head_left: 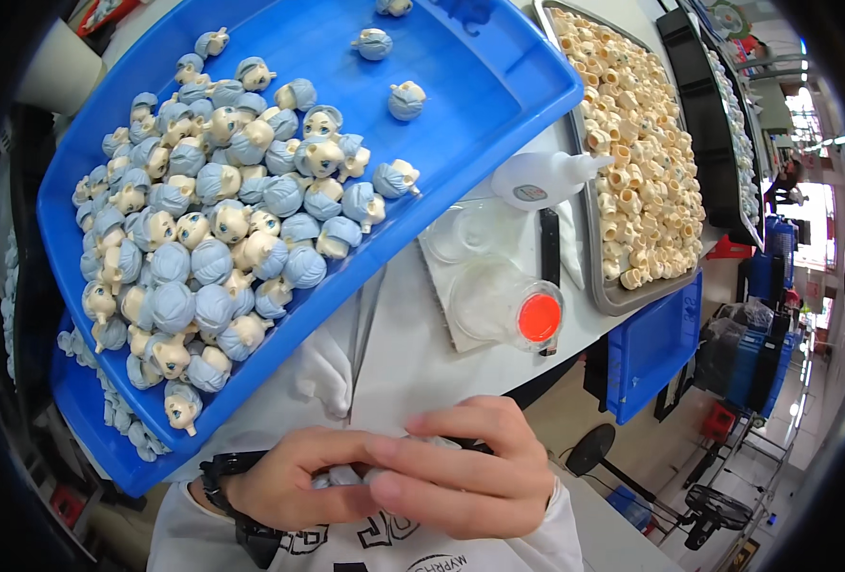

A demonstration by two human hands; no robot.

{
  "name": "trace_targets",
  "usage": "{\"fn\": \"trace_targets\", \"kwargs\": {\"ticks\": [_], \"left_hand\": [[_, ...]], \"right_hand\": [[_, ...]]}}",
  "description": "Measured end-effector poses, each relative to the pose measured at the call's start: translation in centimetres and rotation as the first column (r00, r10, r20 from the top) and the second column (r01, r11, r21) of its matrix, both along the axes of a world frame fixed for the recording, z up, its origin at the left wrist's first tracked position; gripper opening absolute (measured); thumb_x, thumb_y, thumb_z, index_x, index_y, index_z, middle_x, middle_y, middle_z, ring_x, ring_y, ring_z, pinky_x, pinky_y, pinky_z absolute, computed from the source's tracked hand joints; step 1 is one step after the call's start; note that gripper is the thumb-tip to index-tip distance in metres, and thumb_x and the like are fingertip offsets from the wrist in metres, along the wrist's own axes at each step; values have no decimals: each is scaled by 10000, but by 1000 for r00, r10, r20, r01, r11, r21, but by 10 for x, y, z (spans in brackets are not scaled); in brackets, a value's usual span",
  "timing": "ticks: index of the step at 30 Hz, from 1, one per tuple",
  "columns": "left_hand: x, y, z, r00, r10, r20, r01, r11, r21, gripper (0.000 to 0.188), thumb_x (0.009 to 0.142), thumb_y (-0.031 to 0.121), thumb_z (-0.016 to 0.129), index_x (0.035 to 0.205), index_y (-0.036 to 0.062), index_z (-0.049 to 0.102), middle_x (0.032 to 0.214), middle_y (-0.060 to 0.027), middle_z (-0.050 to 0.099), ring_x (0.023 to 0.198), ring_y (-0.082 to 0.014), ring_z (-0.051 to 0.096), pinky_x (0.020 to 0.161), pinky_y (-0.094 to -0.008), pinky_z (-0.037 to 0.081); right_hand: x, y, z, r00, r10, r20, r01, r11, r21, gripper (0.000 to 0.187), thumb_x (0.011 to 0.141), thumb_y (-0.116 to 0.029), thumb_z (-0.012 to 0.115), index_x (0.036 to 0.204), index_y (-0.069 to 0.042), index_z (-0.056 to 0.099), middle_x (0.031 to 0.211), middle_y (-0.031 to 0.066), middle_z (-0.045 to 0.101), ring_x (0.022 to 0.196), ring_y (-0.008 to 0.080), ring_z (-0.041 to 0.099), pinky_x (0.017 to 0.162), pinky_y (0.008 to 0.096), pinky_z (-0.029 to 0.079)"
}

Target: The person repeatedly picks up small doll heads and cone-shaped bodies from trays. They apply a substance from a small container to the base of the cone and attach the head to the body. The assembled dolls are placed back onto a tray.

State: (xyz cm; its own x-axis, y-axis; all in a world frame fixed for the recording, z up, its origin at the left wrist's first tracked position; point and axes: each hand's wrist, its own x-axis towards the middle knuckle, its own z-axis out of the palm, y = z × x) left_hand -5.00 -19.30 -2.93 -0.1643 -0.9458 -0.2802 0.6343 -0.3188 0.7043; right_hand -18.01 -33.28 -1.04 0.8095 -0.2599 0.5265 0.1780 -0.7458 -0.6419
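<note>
My left hand (298, 477), with a black watch at its wrist, is closed in front of my chest. My right hand (475, 462) curls over from the other side, and the fingers of both meet. Between them a small blue-grey piece (343, 475) shows, coloured like the hair of the doll heads; the hands hide most of it. Beyond my left hand, a large blue tray (470, 91) holds a heap of small doll heads (213, 224) with blue-grey hair and cream faces. A few heads lie apart at its far end.
Right of the blue tray stand a white squeeze bottle (537, 181) and a clear jar (484, 300) with an orange-red end. A metal tray (623, 300) of cream-coloured hollow parts lies farther right. Another blue tray (136, 458) sits lower left. A fan (718, 507) stands beyond the table.
</note>
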Motion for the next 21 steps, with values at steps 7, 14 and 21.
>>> {"fn": "trace_targets", "kwargs": {"ticks": [7, 14, 21], "left_hand": [[-5, -1, 1, 997, 66, 31, -66, 998, -4, 305, 796, 68, 571, 1076, -42, 520, 944, -90, 592, 832, -142, 569, 724, -252, 437], [-6, -8, 1, 987, 148, -69, -147, 989, 22, 369, 852, 258, 547, 1052, -52, 545, 823, -153, 591, 559, -124, 531, 516, -208, 420], [-10, -10, 9, 964, 260, 50, -261, 965, 5, 370, 836, 245, 552, 1042, -62, 552, 860, -157, 596, 574, -112, 526, 524, -213, 411]], "right_hand": [[-7, 1, 5, 998, -46, -44, 45, 999, -12, 244, 679, -125, 671, 909, -52, 641, 881, 79, 641, 721, 188, 568, 562, 266, 422], [-31, -15, 16, 963, -237, 125, 235, 972, 33, 315, 536, -24, 685, 847, -30, 637, 789, 92, 608, 653, 185, 538, 555, 252, 412], [-15, -49, 31, 819, -540, -192, 513, 841, -173, 386, 481, 34, 701, 858, -31, 649, 761, 83, 598, 654, 208, 525, 563, 277, 403]]}}
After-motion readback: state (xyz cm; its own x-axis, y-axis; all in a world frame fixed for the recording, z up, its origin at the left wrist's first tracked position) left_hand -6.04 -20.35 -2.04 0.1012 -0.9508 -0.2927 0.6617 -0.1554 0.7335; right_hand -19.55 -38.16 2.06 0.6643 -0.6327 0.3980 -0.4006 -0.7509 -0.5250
